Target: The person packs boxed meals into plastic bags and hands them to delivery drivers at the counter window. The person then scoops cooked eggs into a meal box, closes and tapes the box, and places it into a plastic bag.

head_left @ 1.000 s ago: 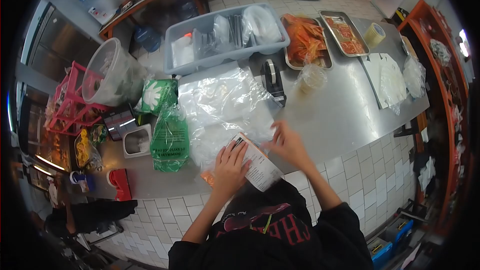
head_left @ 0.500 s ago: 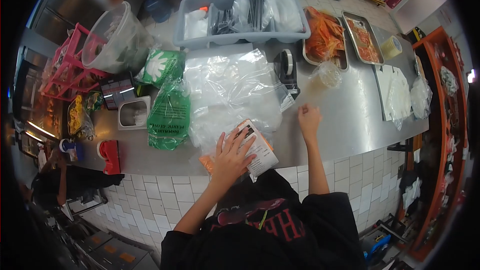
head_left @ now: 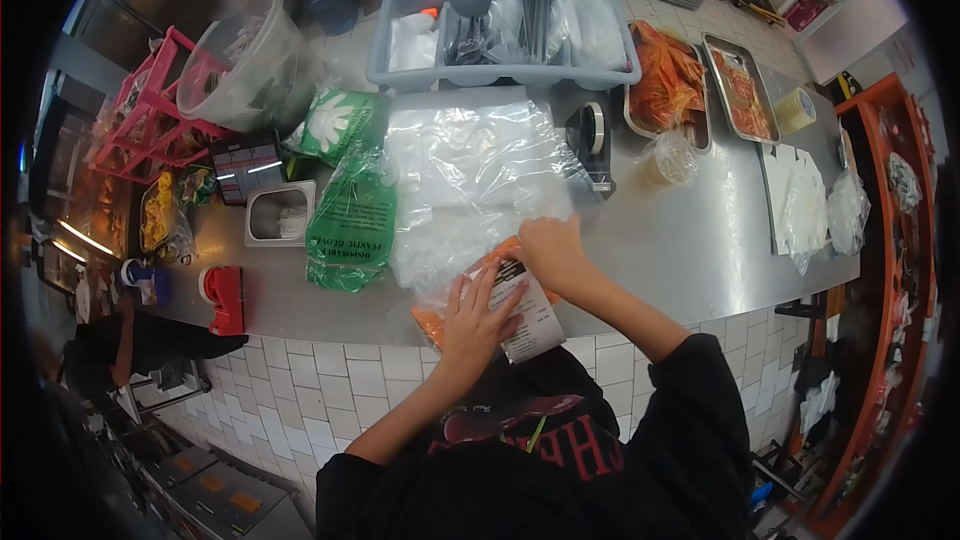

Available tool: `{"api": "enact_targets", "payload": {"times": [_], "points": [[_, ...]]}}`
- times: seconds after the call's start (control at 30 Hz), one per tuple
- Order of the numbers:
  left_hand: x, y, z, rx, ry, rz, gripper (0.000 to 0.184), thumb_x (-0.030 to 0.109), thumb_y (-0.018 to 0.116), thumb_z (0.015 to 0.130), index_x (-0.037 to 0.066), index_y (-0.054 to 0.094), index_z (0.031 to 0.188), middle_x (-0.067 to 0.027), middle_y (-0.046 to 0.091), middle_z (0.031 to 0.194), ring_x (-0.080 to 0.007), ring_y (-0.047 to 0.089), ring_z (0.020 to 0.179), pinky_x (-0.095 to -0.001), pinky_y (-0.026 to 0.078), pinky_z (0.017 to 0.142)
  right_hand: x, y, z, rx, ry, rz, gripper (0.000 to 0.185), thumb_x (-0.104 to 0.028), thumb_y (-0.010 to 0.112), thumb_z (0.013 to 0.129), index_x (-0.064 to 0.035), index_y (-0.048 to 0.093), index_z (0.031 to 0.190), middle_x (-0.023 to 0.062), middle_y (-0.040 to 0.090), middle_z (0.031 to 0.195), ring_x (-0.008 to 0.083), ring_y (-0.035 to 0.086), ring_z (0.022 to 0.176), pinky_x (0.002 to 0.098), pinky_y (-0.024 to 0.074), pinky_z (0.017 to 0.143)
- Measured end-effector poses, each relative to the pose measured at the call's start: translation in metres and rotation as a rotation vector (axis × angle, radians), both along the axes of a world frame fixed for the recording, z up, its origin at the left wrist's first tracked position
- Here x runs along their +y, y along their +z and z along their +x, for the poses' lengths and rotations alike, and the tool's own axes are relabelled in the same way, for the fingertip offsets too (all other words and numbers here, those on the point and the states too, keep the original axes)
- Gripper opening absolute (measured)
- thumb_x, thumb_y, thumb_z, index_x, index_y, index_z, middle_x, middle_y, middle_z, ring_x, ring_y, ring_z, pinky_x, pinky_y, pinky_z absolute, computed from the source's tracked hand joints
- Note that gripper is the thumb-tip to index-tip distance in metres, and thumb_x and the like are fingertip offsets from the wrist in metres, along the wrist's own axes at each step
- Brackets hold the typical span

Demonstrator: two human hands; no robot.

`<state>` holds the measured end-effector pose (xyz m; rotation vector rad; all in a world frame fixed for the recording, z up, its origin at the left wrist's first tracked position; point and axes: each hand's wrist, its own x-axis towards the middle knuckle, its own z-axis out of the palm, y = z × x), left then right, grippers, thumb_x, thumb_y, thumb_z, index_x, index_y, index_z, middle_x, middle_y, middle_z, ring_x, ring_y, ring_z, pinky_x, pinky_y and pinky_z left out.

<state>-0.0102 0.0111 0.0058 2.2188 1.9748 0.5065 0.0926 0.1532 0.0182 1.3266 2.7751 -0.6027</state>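
On the steel surface (head_left: 690,260), at lower center, your left hand (head_left: 476,328) spreads its fingers over the printed slip (head_left: 536,325) and orange packet (head_left: 430,325); your right hand (head_left: 552,252) curls closed at their top edge.

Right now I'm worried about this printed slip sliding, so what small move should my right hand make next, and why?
I'd probably press the right hand gently down on the upper end of the printed slip. It is right beside that end, while the left hand lies across the slip with fingers spread, so both ends would likely stay put.
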Motion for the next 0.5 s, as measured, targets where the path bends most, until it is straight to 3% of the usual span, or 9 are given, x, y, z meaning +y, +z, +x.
{"api": "enact_targets", "payload": {"times": [0.07,0.13,0.17,0.23,0.27,0.3,0.37,0.4,0.5], "points": [[0.0,0.0,0.001,0.007,0.017,-0.028,0.054,0.028,0.069,0.068,0.023,0.052,0.119,-0.0129,0.038,0.131,-0.0247,0.041,0.115,-0.0445,0.029,0.097,0.002,0.007,0.006,-0.126,-0.05,-0.004,0.045,-0.047,0.062,0.071,-0.0013,0.062,0.068,0.0148,0.062,0.072,0.029,0.061,0.069,0.0332,0.0437,0.061],[0.0,0.004,0.0,-0.004,0.001,-0.031,0.053,0.028,0.069,0.068,0.023,0.052,0.118,-0.0133,0.039,0.13,-0.0251,0.041,0.115,-0.0441,0.029,0.097,0.011,-0.005,0.028,-0.181,-0.148,-0.346,0.053,-0.055,0.06,0.071,-0.0018,0.061,0.066,0.0154,0.06,0.067,0.0293,0.059,0.064,0.0368,0.044,0.058],[0.001,0.007,-0.001,-0.014,-0.004,-0.036,0.053,0.029,0.068,0.068,0.023,0.052,0.118,-0.0138,0.039,0.13,-0.0254,0.041,0.115,-0.0438,0.029,0.097,0.011,-0.02,0.043,-0.182,-0.152,-0.342,0.053,-0.055,0.06,0.071,-0.0018,0.061,0.066,0.0154,0.06,0.067,0.0293,0.059,0.064,0.0368,0.044,0.058],[0.006,0.018,-0.009,-0.054,-0.04,-0.061,0.05,0.03,0.066,0.071,0.02,0.053,0.117,-0.0141,0.043,0.125,-0.0258,0.043,0.113,-0.0421,0.031,0.095,0.001,-0.061,0.079,0.02,-0.28,-0.714,0.057,-0.058,0.061,0.07,-0.001,0.06,0.067,0.0153,0.058,0.064,0.0287,0.058,0.062,0.038,0.0436,0.056],[0.009,0.025,-0.011,-0.093,-0.07,-0.09,0.047,0.03,0.064,0.073,0.018,0.053,0.116,-0.0144,0.048,0.119,-0.0262,0.045,0.11,-0.0403,0.033,0.093,-0.001,-0.073,0.095,0.02,-0.281,-0.707,0.057,-0.058,0.061,0.07,-0.001,0.06,0.067,0.0153,0.058,0.064,0.0287,0.058,0.062,0.038,0.0436,0.056],[0.018,0.034,-0.013,-0.093,-0.073,-0.088,0.047,0.03,0.064,0.073,0.018,0.053,0.116,-0.0144,0.048,0.119,-0.0262,0.045,0.11,-0.0403,0.033,0.093,-0.003,-0.082,0.11,0.122,-0.42,-0.505,0.052,-0.052,0.063,0.072,-0.0002,0.06,0.069,0.0147,0.058,0.063,0.0265,0.057,0.061,0.0367,0.0436,0.056],[0.057,0.058,-0.02,-0.308,0.067,-0.547,0.04,0.032,0.058,0.08,0.011,0.052,0.113,-0.0154,0.053,0.106,-0.0283,0.048,0.103,-0.0377,0.036,0.087,0.009,-0.095,0.125,0.468,-0.659,-0.17,0.041,-0.04,0.065,0.076,0.0007,0.06,0.074,0.0124,0.057,0.063,0.021,0.056,0.059,0.0333,0.0433,0.056],[0.08,0.07,-0.019,-0.169,0.043,-0.462,0.038,0.032,0.052,0.085,0.006,0.05,0.113,-0.0141,0.055,0.097,-0.0294,0.049,0.097,-0.0377,0.038,0.081,0.024,-0.097,0.126,0.716,-0.756,-0.036,0.034,-0.033,0.065,0.078,0.0008,0.061,0.076,0.0106,0.057,0.063,0.0178,0.055,0.059,0.031,0.0432,0.055],[0.15,-0.013,-0.034,-0.109,-0.405,-0.135,0.042,0.038,0.046,0.087,0.014,0.046,0.121,-0.0082,0.05,0.119,-0.0335,0.041,0.114,-0.0439,0.031,0.095,0.065,-0.078,0.108,0.941,-0.844,0.098,0.027,-0.026,0.062,0.081,0.0008,0.061,0.079,0.0076,0.06,0.067,0.0111,0.054,0.06,0.0266,0.0423,0.055]]}}
